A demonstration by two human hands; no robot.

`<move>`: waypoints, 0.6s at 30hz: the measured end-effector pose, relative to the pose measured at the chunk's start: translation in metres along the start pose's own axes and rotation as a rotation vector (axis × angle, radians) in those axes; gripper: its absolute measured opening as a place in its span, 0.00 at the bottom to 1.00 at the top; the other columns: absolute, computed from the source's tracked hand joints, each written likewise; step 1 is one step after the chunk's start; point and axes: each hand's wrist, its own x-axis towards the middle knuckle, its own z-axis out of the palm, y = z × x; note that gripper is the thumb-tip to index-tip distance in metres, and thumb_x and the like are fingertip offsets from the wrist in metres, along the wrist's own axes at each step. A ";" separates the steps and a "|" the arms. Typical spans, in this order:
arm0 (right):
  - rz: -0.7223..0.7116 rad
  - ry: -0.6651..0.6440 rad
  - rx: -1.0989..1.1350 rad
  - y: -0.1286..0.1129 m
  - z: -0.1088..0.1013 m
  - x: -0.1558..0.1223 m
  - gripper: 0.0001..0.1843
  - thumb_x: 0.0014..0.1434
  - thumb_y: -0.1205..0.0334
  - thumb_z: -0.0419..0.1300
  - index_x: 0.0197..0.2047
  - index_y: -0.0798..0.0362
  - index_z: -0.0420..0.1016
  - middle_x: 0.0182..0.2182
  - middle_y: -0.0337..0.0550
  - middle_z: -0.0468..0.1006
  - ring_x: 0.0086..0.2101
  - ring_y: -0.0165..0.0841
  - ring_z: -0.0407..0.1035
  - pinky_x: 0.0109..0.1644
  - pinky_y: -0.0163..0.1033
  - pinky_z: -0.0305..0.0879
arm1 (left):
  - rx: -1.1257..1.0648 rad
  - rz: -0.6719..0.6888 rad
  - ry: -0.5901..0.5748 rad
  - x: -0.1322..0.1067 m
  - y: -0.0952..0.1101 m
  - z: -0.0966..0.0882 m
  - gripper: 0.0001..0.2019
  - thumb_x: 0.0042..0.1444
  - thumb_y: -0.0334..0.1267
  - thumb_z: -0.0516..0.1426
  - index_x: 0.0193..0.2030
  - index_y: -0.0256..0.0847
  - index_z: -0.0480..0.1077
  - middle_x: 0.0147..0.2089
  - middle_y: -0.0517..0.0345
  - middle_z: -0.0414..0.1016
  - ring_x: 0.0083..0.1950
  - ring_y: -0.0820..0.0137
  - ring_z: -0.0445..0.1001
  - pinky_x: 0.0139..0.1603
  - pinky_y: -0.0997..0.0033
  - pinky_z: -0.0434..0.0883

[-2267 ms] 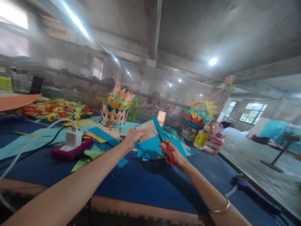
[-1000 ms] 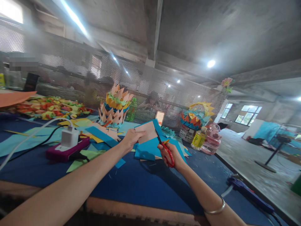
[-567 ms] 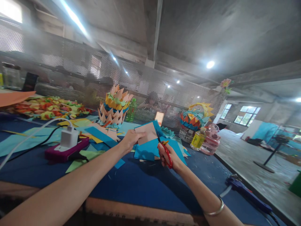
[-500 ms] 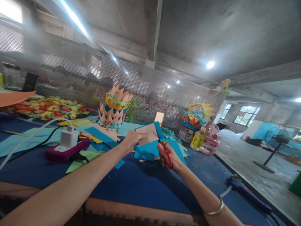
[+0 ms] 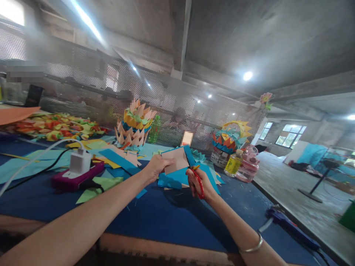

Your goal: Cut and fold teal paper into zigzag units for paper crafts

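My left hand point(image 5: 156, 167) pinches a pale pink piece of paper point(image 5: 175, 160) at its left edge, thumb on top, with blue paper point(image 5: 190, 154) showing behind it along the top and right. Wrapped through the red handles of a pair of scissors point(image 5: 199, 184), my right hand point(image 5: 197, 181) is closed on them. The dark blades point up at the paper's right edge; whether they are parted is hard to see. Under both hands lie blue sheets point(image 5: 169, 181) on the dark blue tabletop point(image 5: 155, 218).
Left are a purple power strip point(image 5: 66, 181) with a white charger point(image 5: 80, 162), and a heap of coloured scraps point(image 5: 55, 126). Paper lotus-like crafts point(image 5: 132, 129) stand behind. A yellow-labelled bottle point(image 5: 233, 163), a pink bottle point(image 5: 249, 166) and a blue glue gun point(image 5: 294, 227) are right.
The paper in my left hand has shifted slightly right and down. The blue strip at its right edge leans further to the right by the scissors.
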 end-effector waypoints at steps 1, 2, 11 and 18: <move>0.012 0.013 -0.003 0.000 0.001 0.000 0.28 0.52 0.31 0.57 0.30 0.50 0.60 0.09 0.26 0.61 0.08 0.26 0.56 0.09 0.29 0.53 | -0.004 -0.006 0.008 0.000 0.000 0.000 0.17 0.30 0.41 0.72 0.27 0.35 0.78 0.28 0.51 0.81 0.34 0.59 0.79 0.32 0.67 0.74; 0.025 0.026 -0.006 -0.001 0.001 0.000 0.28 0.52 0.31 0.58 0.30 0.50 0.60 0.08 0.26 0.61 0.08 0.26 0.55 0.09 0.29 0.52 | -0.009 -0.014 0.019 -0.001 0.001 0.000 0.16 0.30 0.41 0.73 0.27 0.36 0.78 0.28 0.51 0.81 0.34 0.59 0.79 0.32 0.67 0.74; 0.065 0.074 -0.059 -0.005 0.002 0.000 0.25 0.53 0.36 0.59 0.28 0.49 0.59 0.07 0.27 0.60 0.07 0.26 0.53 0.09 0.31 0.50 | -0.034 -0.054 0.059 -0.006 0.008 0.004 0.15 0.30 0.37 0.73 0.27 0.35 0.77 0.27 0.52 0.80 0.33 0.60 0.79 0.31 0.68 0.74; -0.022 0.024 -0.119 0.002 -0.002 0.000 0.27 0.55 0.32 0.56 0.33 0.49 0.60 0.10 0.26 0.63 0.09 0.25 0.57 0.11 0.30 0.54 | -0.063 -0.064 0.041 -0.007 0.008 0.003 0.18 0.28 0.37 0.73 0.28 0.34 0.78 0.28 0.51 0.80 0.32 0.60 0.79 0.30 0.68 0.73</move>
